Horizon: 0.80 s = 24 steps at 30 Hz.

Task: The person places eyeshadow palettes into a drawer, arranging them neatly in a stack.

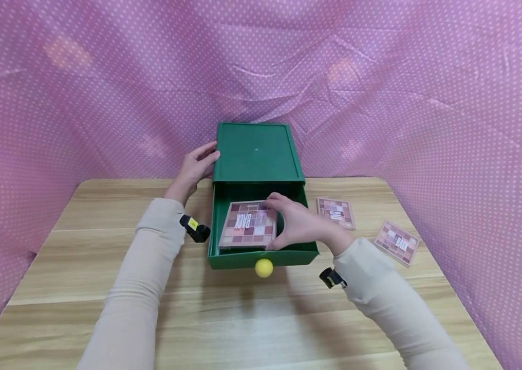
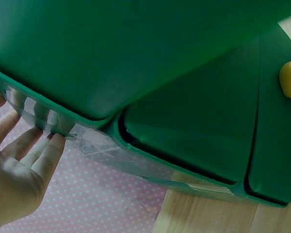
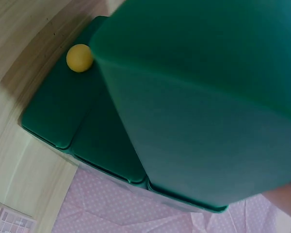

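Wooden table (image 1: 242, 318): light grain, nearest the viewer, carrying all items listed.

Yellow knob (image 1: 263, 267): round, on the front face of the drawer (image 1: 289, 255), at its lower centre.

Drawer: green, pulled out toward the viewer from the green cabinet (image 1: 255, 151); open at the top.

Eyeshadow palette (image 1: 248, 224): square, pink and brown pans, printed lettering. It sits tilted in the drawer's opening, its left edge near the drawer's left wall.

Right hand (image 1: 299, 222): thumb and fingers curled round the palette's right edge, pinching it over the drawer. Beige sleeve; black and yellow wrist device below.

Left hand (image 1: 193, 168): fingers straight and together, laid flat against the cabinet's upper left edge. The left wrist view shows the fingertips (image 2: 53, 145) touching the cabinet's rim.

2 further palettes: 1 (image 1: 335, 212) just right of the drawer, 1 (image 1: 397, 242) farther right, both flat on the table.

Pink dotted cloth (image 1: 427, 103): backdrop behind and on both sides.
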### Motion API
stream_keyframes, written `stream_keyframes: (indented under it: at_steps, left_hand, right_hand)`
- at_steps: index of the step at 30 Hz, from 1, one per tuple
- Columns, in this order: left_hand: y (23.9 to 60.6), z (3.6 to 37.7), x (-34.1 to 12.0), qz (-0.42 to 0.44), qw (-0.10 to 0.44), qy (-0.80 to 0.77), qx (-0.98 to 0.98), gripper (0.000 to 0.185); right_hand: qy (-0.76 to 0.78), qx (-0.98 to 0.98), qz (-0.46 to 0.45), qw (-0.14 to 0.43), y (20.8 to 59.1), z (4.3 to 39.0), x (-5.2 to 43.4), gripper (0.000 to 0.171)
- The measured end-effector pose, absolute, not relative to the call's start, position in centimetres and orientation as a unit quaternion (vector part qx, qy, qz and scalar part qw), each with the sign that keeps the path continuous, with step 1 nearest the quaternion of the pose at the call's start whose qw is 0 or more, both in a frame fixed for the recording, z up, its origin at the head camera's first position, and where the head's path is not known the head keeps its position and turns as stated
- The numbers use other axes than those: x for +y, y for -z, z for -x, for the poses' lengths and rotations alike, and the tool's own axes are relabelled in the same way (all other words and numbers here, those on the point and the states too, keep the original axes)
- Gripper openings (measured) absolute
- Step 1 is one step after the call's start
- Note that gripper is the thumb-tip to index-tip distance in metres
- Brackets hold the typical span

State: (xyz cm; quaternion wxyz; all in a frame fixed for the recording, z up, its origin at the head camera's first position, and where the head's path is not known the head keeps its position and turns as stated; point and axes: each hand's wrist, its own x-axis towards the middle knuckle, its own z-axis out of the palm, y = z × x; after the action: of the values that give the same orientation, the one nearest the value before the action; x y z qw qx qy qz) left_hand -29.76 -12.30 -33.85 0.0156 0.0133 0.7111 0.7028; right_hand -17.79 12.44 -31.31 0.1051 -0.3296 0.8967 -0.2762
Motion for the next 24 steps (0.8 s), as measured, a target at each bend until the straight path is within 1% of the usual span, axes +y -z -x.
stream_keyframes:
  at_steps: [5, 16, 19, 24]
  left_hand:
    - [33.8, 29.8, -12.3, -0.013, 0.02, -0.702, 0.712, 0.047]
    - [33.8, 30.2, -12.5, -0.013, 0.026, -0.692, 0.721, 0.048]
    - [33.9, 30.3, -12.5, -0.013, 0.028, -0.697, 0.716, 0.048]
    - [33.9, 30.4, -12.6, -0.012, 0.028, -0.703, 0.71, 0.047]
  right_hand:
    - [0.268, 0.893, 0.346, 0.104, 31.7, 18.1, 11.8, 0.078]
    - [0.176, 0.908, 0.369, 0.085, 32.2, 18.2, 10.3, 0.085]
    - [0.159, 0.912, 0.366, 0.091, 32.5, 18.4, 10.2, 0.087]
    - [0.135, 0.915, 0.366, 0.107, 33.0, 18.5, 9.9, 0.085]
